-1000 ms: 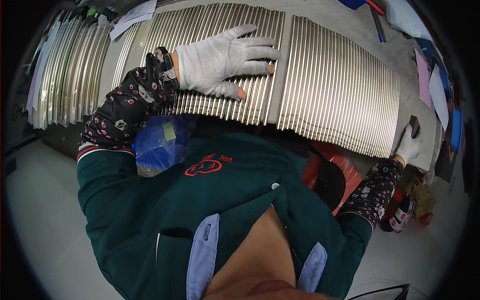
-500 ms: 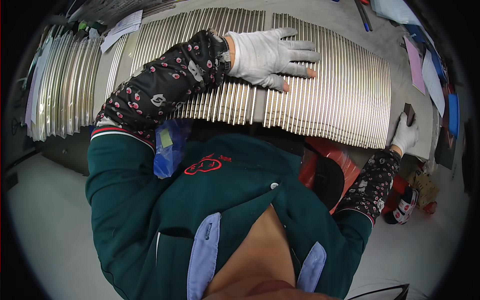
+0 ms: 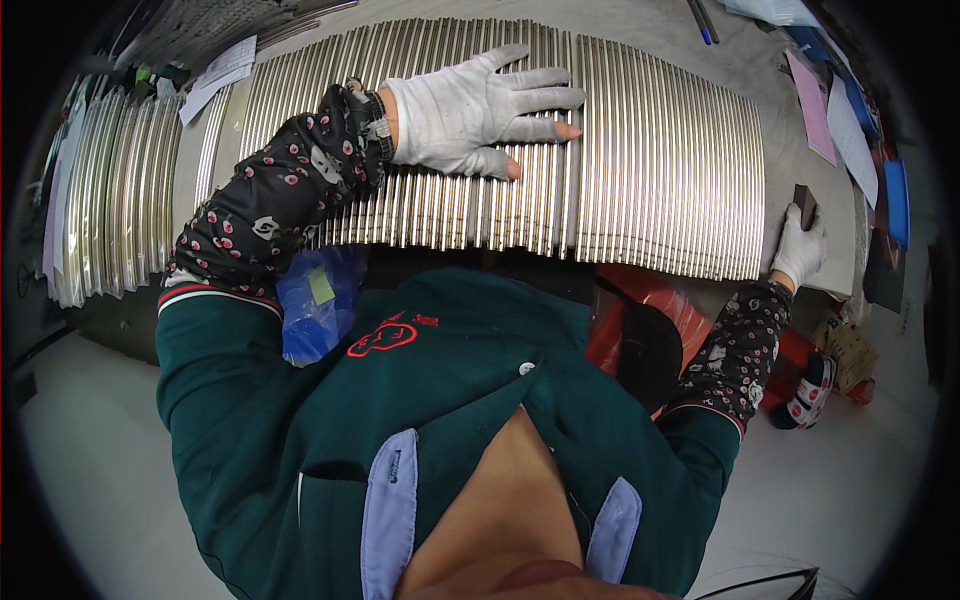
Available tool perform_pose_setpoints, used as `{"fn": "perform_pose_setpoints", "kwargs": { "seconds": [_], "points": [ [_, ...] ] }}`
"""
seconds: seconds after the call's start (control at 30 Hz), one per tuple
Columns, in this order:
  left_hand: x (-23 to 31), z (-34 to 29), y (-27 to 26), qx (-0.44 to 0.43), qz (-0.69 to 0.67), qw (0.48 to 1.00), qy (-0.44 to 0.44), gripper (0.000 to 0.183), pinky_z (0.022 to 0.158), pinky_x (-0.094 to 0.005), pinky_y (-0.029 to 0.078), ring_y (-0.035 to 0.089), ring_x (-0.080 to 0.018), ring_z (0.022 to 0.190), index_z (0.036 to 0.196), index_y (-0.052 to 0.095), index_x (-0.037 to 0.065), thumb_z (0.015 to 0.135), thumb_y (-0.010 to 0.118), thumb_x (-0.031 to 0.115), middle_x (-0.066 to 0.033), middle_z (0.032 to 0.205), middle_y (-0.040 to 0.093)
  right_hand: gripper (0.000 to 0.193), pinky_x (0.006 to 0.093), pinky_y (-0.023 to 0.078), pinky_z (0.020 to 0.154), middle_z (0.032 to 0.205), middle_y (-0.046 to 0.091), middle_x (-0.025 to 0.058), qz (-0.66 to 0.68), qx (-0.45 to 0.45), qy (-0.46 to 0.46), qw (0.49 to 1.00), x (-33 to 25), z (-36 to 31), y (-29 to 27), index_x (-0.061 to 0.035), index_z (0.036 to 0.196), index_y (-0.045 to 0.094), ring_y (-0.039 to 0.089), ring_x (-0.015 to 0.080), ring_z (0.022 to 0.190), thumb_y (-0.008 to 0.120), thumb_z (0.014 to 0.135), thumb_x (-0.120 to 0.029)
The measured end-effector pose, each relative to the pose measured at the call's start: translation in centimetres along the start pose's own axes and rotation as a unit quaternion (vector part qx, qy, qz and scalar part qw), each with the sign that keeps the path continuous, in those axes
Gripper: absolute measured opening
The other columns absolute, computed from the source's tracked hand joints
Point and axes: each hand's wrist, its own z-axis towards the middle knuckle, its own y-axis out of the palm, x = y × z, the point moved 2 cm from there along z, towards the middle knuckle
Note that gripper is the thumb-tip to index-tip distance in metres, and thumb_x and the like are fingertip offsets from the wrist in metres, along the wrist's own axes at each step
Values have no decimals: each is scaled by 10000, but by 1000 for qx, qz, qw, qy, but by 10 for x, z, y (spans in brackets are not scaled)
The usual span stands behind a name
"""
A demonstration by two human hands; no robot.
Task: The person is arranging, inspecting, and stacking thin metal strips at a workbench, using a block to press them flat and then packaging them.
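Grey and wide, the counter (image 3: 700,40) carried a long row of shiny metal rods (image 3: 660,170) lying side by side, each one touching the next. A second bunch of rods (image 3: 100,200) lay off to the left, well apart from the left hand.

The left hand (image 3: 470,110), in a white glove, lay flat on top of the rods. Its fingers (image 3: 530,100) were spread apart and pointed to the right. They pressed down on the rods and did not grip any of them. Two fingertips poked bare out of the glove. A flat hand like that probably kept the round rods from rolling, and let the person feel or move many at once.

The right hand (image 3: 800,245), also gloved, was at the right end of the row, just past the last rod. Its fingers were closed around a small dark block (image 3: 805,205), held up on end. The block seemed to sit against the ends of the rods, maybe to keep them even.

Beyond the right fingers lay pink and blue papers (image 3: 830,110) near the edge of the counter. Below the left arm sat a blue plastic bag (image 3: 315,310). Red things (image 3: 640,300) were under the counter, near the right arm.
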Motion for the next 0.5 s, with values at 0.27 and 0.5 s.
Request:
{"fn": "perform_pose_setpoints", "kwargs": {
  "seconds": [0.27, 0.5],
  "points": [
    [2, -1, -3, 59, -6, 998, 9, 699, 1135, -572, 213, 287, -315, 1424, 1451, 377, 143, 871, 551, 494, -113, 1537, 306, 623, 471, 456, 956, 1215, 612, 209, 1, 10, 2, 1000, 5, 4, 3, -148, 1295, 602, 587, 391, 1104, 631, 787, -509],
    [0, 18, -16, 7, -15, 1000, -3, 691, 1173, -532, 183, 339, -317, 1393, 1386, 439, 119, 906, 397, 614, -132, 1452, 392, 595, 475, 466, 940, 1191, 631, 175, -13, 11, 10, 1000, 7, 5, -1, -159, 1268, 622, 598, 377, 1087, 638, 784, -505]
  ]
}}
